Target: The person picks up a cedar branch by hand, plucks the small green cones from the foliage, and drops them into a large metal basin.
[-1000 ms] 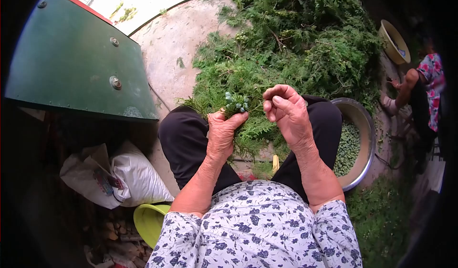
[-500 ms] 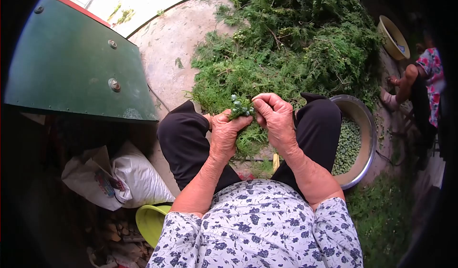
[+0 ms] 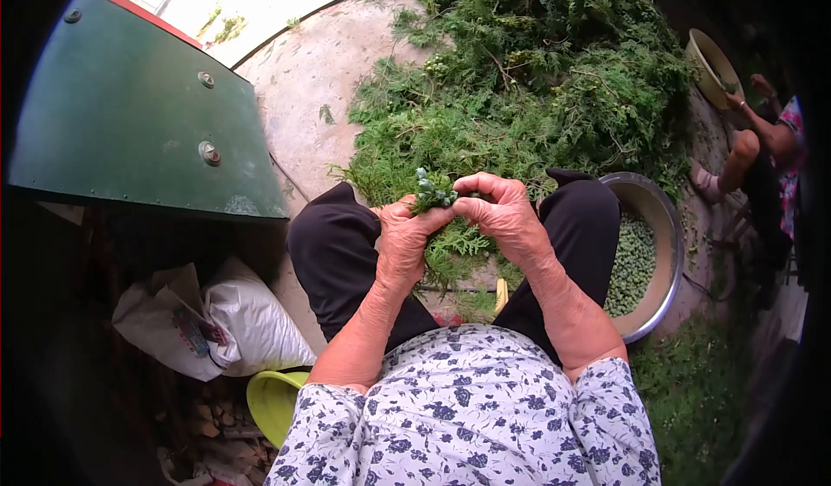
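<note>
A feathery green sprig (image 3: 452,245) stands upright over the lap. At its top is a tight cluster of small pale blue-green berries (image 3: 431,193), pinched between the left hand (image 3: 402,244) and the right hand (image 3: 506,218). Its fronds droop below.

Outdoor yard: concrete ground (image 3: 303,79), heaped cut greenery (image 3: 537,70).

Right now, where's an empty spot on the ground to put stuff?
The bare concrete between the green panel and the heap of branches is free. The lap is crowded: the left hand and right hand both grip a sprig. The metal bowl by the right knee holds green seeds, and a white sack lies left.
</note>
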`<state>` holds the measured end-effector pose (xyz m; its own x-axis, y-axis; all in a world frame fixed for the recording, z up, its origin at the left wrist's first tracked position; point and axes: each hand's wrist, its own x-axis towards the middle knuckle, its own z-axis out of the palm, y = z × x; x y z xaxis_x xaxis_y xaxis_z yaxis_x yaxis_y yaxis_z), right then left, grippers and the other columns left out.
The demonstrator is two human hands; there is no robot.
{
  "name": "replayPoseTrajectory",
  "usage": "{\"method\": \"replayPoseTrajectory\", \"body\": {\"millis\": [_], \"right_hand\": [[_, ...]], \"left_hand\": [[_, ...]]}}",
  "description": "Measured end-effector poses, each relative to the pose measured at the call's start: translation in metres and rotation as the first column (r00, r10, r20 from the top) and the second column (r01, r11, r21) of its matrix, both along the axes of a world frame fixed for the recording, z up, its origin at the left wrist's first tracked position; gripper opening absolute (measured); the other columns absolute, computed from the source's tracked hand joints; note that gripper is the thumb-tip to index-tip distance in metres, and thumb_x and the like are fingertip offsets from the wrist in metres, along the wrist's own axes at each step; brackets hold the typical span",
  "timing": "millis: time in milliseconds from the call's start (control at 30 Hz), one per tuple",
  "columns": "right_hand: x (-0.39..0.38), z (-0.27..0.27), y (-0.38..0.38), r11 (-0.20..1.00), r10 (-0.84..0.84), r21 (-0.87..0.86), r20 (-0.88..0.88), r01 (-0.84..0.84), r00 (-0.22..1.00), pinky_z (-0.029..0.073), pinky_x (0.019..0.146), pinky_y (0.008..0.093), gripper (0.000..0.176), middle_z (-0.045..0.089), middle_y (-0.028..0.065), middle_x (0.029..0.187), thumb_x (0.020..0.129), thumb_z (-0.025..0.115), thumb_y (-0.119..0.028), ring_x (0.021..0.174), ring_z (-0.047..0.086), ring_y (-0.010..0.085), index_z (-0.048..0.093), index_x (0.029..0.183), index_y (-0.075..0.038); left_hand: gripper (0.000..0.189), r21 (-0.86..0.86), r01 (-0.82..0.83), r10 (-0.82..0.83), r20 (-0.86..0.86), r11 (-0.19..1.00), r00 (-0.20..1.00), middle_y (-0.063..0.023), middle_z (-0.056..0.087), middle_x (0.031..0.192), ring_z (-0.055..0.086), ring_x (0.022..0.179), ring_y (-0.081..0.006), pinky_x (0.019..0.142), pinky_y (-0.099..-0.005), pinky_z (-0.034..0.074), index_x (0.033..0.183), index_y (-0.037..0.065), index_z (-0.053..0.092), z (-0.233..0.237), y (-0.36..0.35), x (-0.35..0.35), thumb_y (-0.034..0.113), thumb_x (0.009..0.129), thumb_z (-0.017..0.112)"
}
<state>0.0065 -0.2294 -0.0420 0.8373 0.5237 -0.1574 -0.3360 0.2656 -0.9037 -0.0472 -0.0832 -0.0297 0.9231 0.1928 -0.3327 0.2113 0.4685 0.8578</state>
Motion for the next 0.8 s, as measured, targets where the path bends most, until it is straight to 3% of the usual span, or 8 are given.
{"method": "replayPoseTrajectory", "body": {"millis": [167,267,433,500,567,633,700,800], "right_hand": [[-0.002,-0.012,0.007,0.992,-0.077,0.100,-0.033,0.080,0.997,0.035,0.045,0.0146,0.015,0.058,-0.0042,0.070,0.080,0.067,-0.012,0.057,0.048,0.0005,0.064,0.092,-0.004],[0.001,-0.012,0.004,0.953,0.038,0.293,-0.374,0.080,0.927,0.040,0.046,0.0176,0.010,0.057,-0.0023,0.071,0.083,0.062,-0.010,0.057,0.052,0.0048,0.060,0.091,-0.004],[0.012,-0.002,-0.005,0.909,-0.030,0.373,-0.390,0.188,0.920,0.038,0.044,0.0166,0.009,0.059,0.0016,0.076,0.085,0.059,-0.010,0.059,0.054,0.0059,0.058,0.092,-0.004],[0.015,-0.005,-0.008,0.920,-0.175,0.296,-0.281,0.258,0.944,0.038,0.046,0.0166,0.009,0.058,0.0010,0.075,0.083,0.061,-0.008,0.058,0.053,0.0056,0.058,0.091,-0.004],[0.009,0.000,-0.013,0.952,-0.180,0.219,-0.170,0.216,0.969,0.039,0.047,0.0163,0.011,0.057,0.0000,0.075,0.081,0.064,-0.008,0.059,0.052,0.0039,0.060,0.091,-0.002],[0.002,0.008,-0.007,0.995,-0.104,0.022,0.089,0.102,0.991,0.039,0.048,0.0153,0.013,0.056,-0.0015,0.075,0.081,0.065,-0.009,0.060,0.051,0.0030,0.063,0.091,-0.001],[-0.002,0.004,0.001,0.962,-0.072,-0.215,0.390,0.167,0.918,0.039,0.050,0.0153,0.014,0.056,-0.0022,0.080,0.078,0.067,-0.008,0.063,0.051,0.0036,0.063,0.088,0.001],[0.001,-0.008,0.007,0.940,-0.070,-0.237,0.568,0.245,0.820,0.039,0.051,0.0154,0.015,0.056,-0.0020,0.081,0.077,0.068,-0.008,0.063,0.051,0.0036,0.063,0.088,0.001]], "left_hand": [[0.013,-0.109,0.053,-0.056,-0.026,0.993,0.998,-0.0024,0.063,0.080,0.059,0.069,-0.0093,0.064,-0.0232,0.049,0.087,0.001,0.062,0.003,-0.002,-0.001,-0.001,0.074,0.063],[0.013,-0.164,0.062,-0.066,-0.021,0.984,0.998,-0.0022,0.063,0.080,0.059,0.069,-0.0091,0.064,-0.0228,0.049,0.088,0.002,0.062,0.010,-0.002,0.000,-0.002,0.075,0.063],[0.013,-0.016,0.001,0.000,0.006,1.000,1.000,-0.0017,0.064,0.080,0.059,0.068,-0.0078,0.062,-0.0222,0.048,0.087,0.002,0.063,0.003,-0.002,0.003,-0.003,0.076,0.062],[0.015,0.020,0.002,-0.002,0.012,1.000,1.000,-0.0022,0.065,0.081,0.060,0.069,-0.0092,0.065,-0.0221,0.048,0.088,0.001,0.064,-0.005,0.000,0.003,-0.003,0.074,0.064],[0.014,0.047,0.008,-0.008,0.008,0.999,1.000,-0.0023,0.065,0.080,0.060,0.069,-0.0091,0.065,-0.0219,0.048,0.088,0.001,0.064,-0.003,0.000,0.002,-0.003,0.074,0.064],[0.014,0.073,0.013,-0.014,0.002,0.997,1.000,-0.0024,0.064,0.080,0.060,0.070,-0.0089,0.065,-0.0218,0.048,0.088,0.001,0.064,-0.005,-0.001,0.002,-0.003,0.075,0.065],[0.013,0.031,0.039,-0.039,0.009,0.999,0.999,-0.0026,0.064,0.080,0.060,0.070,-0.0093,0.065,-0.0223,0.049,0.088,0.001,0.064,-0.009,-0.001,0.003,-0.002,0.075,0.066],[0.014,0.131,0.054,-0.059,0.029,0.990,0.998,-0.0031,0.064,0.081,0.060,0.070,-0.0098,0.066,-0.0231,0.049,0.088,0.000,0.064,-0.011,-0.001,0.002,-0.002,0.074,0.066]]}}
